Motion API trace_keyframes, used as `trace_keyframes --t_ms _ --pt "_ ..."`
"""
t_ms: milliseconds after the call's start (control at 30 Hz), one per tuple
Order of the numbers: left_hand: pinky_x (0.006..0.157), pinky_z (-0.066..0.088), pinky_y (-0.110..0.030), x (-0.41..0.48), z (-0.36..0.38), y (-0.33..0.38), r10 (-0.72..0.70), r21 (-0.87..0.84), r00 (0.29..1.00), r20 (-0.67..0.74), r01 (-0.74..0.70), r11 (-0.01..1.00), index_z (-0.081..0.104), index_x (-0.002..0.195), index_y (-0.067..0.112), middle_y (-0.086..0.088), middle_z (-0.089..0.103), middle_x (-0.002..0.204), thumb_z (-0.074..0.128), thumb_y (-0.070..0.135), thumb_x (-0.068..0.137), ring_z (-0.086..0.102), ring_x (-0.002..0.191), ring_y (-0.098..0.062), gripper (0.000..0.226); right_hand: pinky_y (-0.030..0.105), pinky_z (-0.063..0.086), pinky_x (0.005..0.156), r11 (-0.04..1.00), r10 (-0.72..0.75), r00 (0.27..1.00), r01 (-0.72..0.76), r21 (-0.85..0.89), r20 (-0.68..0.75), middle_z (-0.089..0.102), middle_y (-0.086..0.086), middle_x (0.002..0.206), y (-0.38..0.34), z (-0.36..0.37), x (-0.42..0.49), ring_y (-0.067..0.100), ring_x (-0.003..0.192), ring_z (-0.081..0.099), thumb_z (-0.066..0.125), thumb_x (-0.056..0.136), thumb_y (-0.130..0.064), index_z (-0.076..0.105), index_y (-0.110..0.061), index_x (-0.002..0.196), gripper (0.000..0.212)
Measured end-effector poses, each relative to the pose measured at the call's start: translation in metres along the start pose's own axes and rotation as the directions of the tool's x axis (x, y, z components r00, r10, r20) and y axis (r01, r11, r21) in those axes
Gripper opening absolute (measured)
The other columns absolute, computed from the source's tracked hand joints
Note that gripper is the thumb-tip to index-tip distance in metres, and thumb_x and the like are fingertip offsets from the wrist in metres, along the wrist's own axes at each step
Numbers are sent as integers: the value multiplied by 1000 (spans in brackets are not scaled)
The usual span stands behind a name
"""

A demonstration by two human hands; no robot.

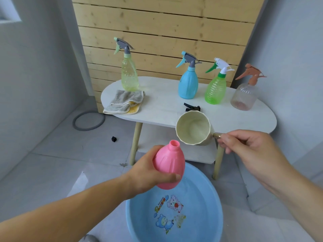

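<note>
- pink bottle (168, 163): cap off, open neck up, tilted slightly, held in the air over the blue basin (143, 224).
- my L grip (145, 173) is wrapped round its lower body, thumb across the front.
- my R grip (250, 145) pinches the handle of the cream scoop (193, 127); scoop tipped, mouth toward me, just up-right of the bottle neck, not touching.
- basin sits on the floor, cartoon print on its bottom.
- white surface (162, 105) behind: black spray head (191, 107), 4 spray bottles (187, 84), folded cloth (125, 102).

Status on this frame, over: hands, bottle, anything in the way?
Left hand grips pink bottle, uncapped, above blue basin. Right hand holds cream scoop by its handle, tipped near bottle mouth. Nothing between them.
</note>
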State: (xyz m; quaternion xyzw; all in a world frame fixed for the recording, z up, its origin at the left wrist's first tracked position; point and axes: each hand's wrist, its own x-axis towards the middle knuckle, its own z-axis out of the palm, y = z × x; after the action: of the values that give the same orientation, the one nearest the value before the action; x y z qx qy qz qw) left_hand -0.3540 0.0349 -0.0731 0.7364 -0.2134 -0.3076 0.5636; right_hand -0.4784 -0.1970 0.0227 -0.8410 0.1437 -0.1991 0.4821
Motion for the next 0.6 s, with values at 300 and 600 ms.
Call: trace_keyframes --t_ms 300,600 --pt "87 64 -37 3 8 -1 1 18 1000 26 -2 1000 51 126 43 5 64 119 96 19 68 66 109 -22 77 10 38 57 995 -74 997 74 -61 3 64 -4 59 -4 4 -2 2 56 51 68 90 -23 73 -25 69 22" --pt "86 64 -37 5 9 -3 -2 5 1000 19 1 1000 52 127 43 4 65 120 96 29 59 67 109 -21 83 6 39 59 988 -107 994 103 -112 -31 66 -10 60 -9 6 -7 -1 59 57 68 89 -21 73 -23 72 17"
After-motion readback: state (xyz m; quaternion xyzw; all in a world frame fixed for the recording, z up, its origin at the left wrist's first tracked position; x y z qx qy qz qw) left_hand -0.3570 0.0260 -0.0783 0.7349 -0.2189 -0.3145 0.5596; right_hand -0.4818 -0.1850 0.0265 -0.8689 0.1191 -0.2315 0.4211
